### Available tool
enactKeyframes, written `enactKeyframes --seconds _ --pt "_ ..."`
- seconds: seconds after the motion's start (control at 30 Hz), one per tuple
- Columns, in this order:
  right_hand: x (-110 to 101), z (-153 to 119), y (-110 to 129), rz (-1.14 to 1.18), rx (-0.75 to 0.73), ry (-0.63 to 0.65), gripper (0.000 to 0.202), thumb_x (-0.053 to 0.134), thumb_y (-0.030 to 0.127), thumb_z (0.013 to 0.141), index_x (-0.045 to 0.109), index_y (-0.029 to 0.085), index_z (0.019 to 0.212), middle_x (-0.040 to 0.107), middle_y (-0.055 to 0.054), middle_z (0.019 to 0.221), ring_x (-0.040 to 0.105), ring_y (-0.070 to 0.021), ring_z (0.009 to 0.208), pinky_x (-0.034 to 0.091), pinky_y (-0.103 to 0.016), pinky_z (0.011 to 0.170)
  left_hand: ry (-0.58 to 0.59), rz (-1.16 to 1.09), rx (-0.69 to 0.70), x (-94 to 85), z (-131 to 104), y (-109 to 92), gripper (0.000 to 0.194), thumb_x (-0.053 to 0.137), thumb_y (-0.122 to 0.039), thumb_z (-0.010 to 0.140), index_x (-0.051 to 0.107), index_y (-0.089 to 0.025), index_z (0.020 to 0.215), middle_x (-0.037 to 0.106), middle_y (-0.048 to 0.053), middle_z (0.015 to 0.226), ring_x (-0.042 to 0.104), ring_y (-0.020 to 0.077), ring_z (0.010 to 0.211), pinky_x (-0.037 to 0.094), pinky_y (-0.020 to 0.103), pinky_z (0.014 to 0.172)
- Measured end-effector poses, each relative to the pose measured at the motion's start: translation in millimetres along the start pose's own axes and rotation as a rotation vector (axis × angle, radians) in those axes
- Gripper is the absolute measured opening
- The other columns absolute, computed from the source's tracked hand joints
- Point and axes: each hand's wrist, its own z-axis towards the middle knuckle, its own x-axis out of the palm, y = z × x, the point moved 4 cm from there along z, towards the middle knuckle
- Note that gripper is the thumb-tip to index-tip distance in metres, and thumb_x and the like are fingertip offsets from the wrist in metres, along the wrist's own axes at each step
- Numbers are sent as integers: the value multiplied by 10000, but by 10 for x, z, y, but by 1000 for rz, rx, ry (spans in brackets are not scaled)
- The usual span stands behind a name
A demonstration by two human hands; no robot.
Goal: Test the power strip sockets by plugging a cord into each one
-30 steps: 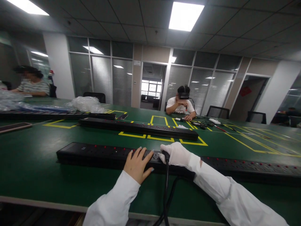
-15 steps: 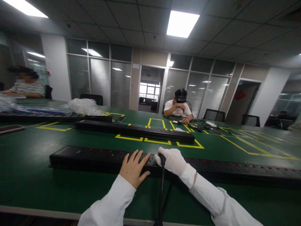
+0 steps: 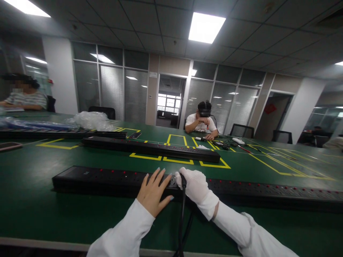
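A long black power strip [image 3: 107, 181] with a row of red dots lies across the green table. My bare left hand [image 3: 154, 192] rests on it with fingers spread, holding nothing. Just to its right, my right hand [image 3: 194, 184], in a white glove, is closed round a black plug [image 3: 183, 180] at the strip's top face. From the plug a black cable [image 3: 181, 221] hangs down over the table's front edge. Whether the plug's pins sit in a socket is hidden.
Behind lies a second black strip [image 3: 152, 148] among yellow tape marks. Plastic wrap [image 3: 93, 121] and a phone [image 3: 10, 146] are at the left. Across the table [image 3: 107, 221] sits a person [image 3: 200, 123] near cables; another person [image 3: 25, 96] sits far left.
The view has shifted slightly, so the scene sits a little further left. Both hands keep nearly the same places on the strip, the right one still round the plug.
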Motion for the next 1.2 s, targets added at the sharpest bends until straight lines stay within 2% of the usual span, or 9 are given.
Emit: enactKeyframes --seconds 0.17,0.3,0.43,0.53,0.7,0.9,1.2 --pt "-29 32 49 -38 -26 23 345 269 407 871 547 213 806 633 -13 647 547 -125 547 218 -240 516 -25 -8 7 -25 6 -54 526 453 -385 757 351 -270 1260 419 79 1295 326 277 1202 261 496 943" --pt "-33 130 216 -43 -41 88 320 282 405 870 528 215 796 632 -14 657 571 -152 566 250 -238 510 -35 -11 -13 5 -2 -59 522 453 -405 753 390 -226 1240 432 73 1289 321 260 1211 241 473 972" --pt "-40 239 437 23 -92 145 235 342 356 849 515 206 794 628 -15 669 587 -167 603 287 -242 512 -43 23 -6 98 -40 39 599 466 -458 730 400 -145 1237 455 113 1264 333 291 1201 243 490 966" --pt "-28 270 506 62 -79 155 261 318 364 858 515 200 808 633 -26 705 590 -161 618 308 -241 528 -53 49 -6 149 -68 130 589 454 -468 739 414 -144 1230 476 128 1242 373 296 1173 253 488 956" --pt "12 230 468 84 -27 106 313 297 415 863 526 214 794 642 -16 714 587 -147 627 301 -229 541 -52 51 -7 161 -80 160 564 467 -457 733 433 -168 1215 482 109 1240 398 283 1153 272 460 950" --pt "27 173 405 117 -67 85 313 296 448 856 523 236 819 643 9 712 585 -139 619 254 -224 517 -64 40 -92 119 -67 106 504 489 -365 716 458 -193 1188 474 83 1251 387 269 1160 286 442 941" --pt "39 160 400 128 -74 63 308 302 437 853 521 224 809 642 -2 701 573 -121 595 232 -228 508 -81 25 -98 144 -71 112 491 508 -339 697 473 -210 1170 490 74 1237 398 261 1150 286 435 942"
